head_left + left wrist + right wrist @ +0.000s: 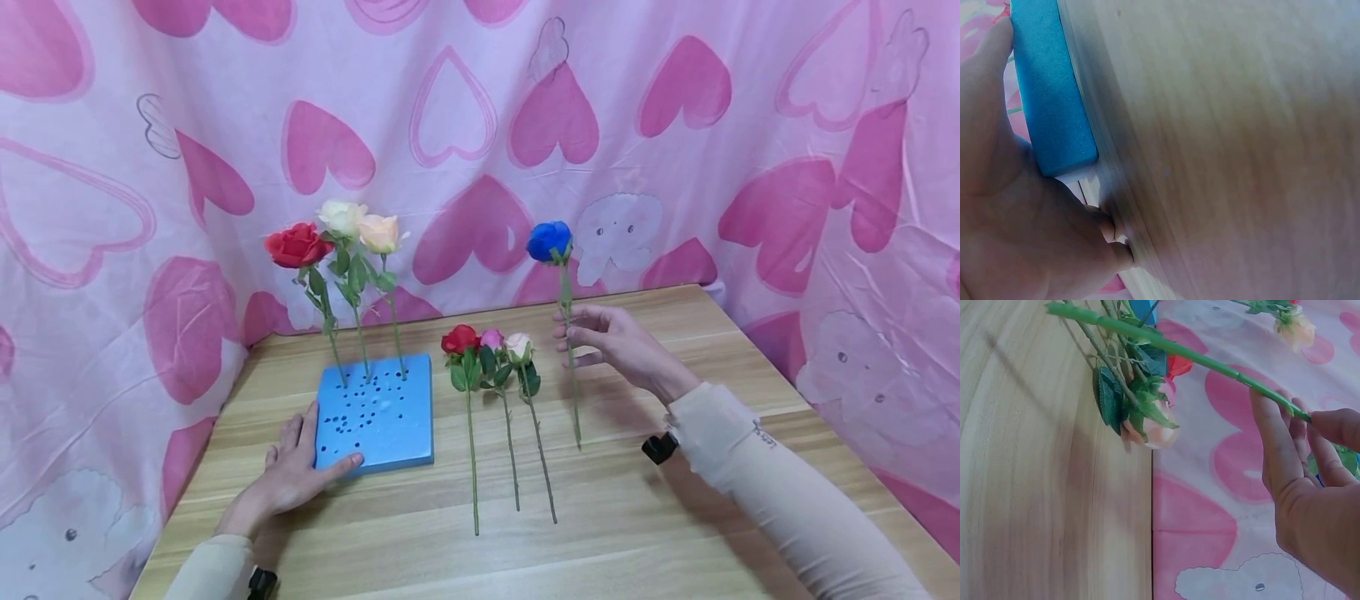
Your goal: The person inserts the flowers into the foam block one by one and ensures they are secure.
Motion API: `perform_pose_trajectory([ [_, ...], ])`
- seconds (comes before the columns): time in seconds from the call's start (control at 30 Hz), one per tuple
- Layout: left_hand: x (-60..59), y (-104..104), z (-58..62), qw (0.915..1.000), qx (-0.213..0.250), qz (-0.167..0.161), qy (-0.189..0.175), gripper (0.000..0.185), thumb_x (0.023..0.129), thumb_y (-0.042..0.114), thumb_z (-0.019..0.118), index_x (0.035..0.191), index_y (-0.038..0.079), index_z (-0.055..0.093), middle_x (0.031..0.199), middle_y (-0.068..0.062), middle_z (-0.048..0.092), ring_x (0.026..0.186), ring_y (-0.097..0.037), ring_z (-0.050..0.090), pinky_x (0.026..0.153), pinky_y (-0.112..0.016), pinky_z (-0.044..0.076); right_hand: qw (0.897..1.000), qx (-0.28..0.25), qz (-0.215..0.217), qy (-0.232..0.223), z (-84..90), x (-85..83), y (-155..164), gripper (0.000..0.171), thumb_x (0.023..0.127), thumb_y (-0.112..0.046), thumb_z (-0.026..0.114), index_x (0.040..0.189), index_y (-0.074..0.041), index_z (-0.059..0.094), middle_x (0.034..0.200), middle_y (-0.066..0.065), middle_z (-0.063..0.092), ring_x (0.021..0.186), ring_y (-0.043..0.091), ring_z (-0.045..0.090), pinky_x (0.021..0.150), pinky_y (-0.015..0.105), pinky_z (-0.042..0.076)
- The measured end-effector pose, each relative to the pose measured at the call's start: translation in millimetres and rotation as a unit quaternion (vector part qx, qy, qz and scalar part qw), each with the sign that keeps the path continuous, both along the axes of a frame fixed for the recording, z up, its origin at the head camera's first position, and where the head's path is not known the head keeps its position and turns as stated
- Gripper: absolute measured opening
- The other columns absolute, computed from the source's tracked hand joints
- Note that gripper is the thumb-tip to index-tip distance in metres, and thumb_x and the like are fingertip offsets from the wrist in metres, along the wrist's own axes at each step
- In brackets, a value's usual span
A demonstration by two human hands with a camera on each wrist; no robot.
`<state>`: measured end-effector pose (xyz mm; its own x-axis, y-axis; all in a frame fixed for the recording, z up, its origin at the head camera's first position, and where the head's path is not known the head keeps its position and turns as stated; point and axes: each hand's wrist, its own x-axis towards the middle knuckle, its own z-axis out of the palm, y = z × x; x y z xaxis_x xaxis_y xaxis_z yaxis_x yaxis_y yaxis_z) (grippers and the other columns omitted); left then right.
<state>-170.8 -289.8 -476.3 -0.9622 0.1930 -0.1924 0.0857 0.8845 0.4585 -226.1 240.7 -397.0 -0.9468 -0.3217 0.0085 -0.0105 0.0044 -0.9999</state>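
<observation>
A blue foam block (390, 417) with several holes lies on the wooden table (675, 517). A red rose (296, 244), a white rose (342, 217) and a peach rose (379, 233) stand in its far edge. My left hand (321, 440) rests flat at the block's near left corner, thumb on top; the left wrist view shows the block's side (1050, 94) against my palm (1016, 225). My right hand (572, 335) pinches the stem (1197, 356) of a blue rose (549, 241) and holds it upright to the right of the block. Whether its lower end touches the table I cannot tell.
Three more roses lie side by side between the block and my right hand: red (460, 339), pink (491, 338) and pale pink (517, 346), stems pointing toward me. A pink heart-print cloth (480, 125) hangs close behind and on both sides of the table.
</observation>
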Motion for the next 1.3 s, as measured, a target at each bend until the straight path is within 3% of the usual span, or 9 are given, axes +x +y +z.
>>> perform_pose_trajectory([
  [0.23, -1.2, -0.9, -0.3, 1.0, 0.0, -0.001, -0.003, 0.127, 0.09, 0.072, 0.063, 0.164, 0.004, -0.013, 0.164, -0.041, -0.005, 0.15, -0.062, -0.006, 0.11, -0.084, -0.003, 1.0, -0.02, 0.017, 0.014, 3.9, -0.4, -4.6, 0.043, 0.108, -0.014, 0.057, 0.15, -0.013, 0.048, 0.116, 0.022, 0.071, 0.112, 0.043, 0.07, 0.085, 0.062, 0.059],
  [0.5, -0.5, -2.8, -1.8, 1.0, -0.002, 0.0, -0.001, 0.127, 0.089, 0.073, 0.063, 0.164, 0.004, -0.013, 0.164, -0.04, -0.005, 0.15, -0.062, -0.006, 0.11, -0.084, -0.002, 0.999, -0.038, 0.02, 0.03, 7.5, -8.5, -15.4, 0.043, 0.106, -0.01, 0.06, 0.146, -0.009, 0.046, 0.118, 0.025, 0.071, 0.112, 0.045, 0.069, 0.085, 0.064, 0.058],
  [0.87, -2.3, -0.7, -1.9, 1.0, -0.001, 0.002, 0.007, 0.126, 0.089, 0.074, 0.063, 0.165, 0.006, -0.012, 0.165, -0.039, -0.003, 0.151, -0.061, -0.005, 0.111, -0.083, -0.001, 0.998, -0.034, 0.033, 0.049, 20.3, -21.3, -36.3, 0.051, 0.104, -0.007, 0.062, 0.153, -0.008, 0.046, 0.131, 0.023, 0.065, 0.115, 0.047, 0.066, 0.088, 0.066, 0.056],
  [1.07, -2.8, 0.4, -1.5, 0.9999, 0.0, 0.004, 0.013, 0.127, 0.088, 0.076, 0.062, 0.165, 0.006, -0.01, 0.166, -0.038, -0.002, 0.151, -0.06, -0.004, 0.113, -0.082, 0.0, 0.996, -0.038, 0.051, 0.056, 24.2, -27.0, -55.6, 0.047, 0.103, -0.009, 0.064, 0.148, -0.011, 0.052, 0.127, 0.025, 0.066, 0.113, 0.044, 0.068, 0.087, 0.065, 0.057],
  [1.3, -2.2, -0.7, -0.9, 0.9999, 0.002, 0.011, 0.012, 0.127, 0.087, 0.077, 0.062, 0.165, 0.006, -0.009, 0.167, -0.037, -0.002, 0.152, -0.059, -0.005, 0.114, -0.081, -0.001, 0.994, -0.046, 0.067, 0.078, 26.3, -36.0, -83.9, 0.051, 0.1, -0.005, 0.068, 0.149, -0.006, 0.052, 0.118, 0.026, 0.069, 0.106, 0.039, 0.072, 0.083, 0.064, 0.058],
])
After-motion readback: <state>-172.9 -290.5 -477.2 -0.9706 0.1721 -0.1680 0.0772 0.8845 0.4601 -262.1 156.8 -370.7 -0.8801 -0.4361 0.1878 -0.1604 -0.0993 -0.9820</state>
